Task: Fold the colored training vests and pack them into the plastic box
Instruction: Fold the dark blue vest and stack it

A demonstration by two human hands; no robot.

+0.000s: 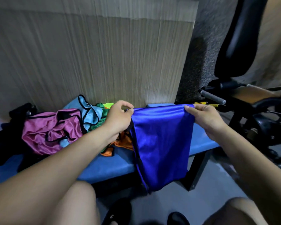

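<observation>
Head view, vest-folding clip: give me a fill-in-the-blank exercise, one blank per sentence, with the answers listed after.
1. The left hand and the right hand both pinch the top edge of the ____ vest.
2. That vest hangs down over the front edge of the blue ____.
3. The unfolded pile lies to the ____ of the held vest.
4. The biggest vest showing in the pile is ____ with black trim.

Answers: blue; bench; left; pink
</observation>
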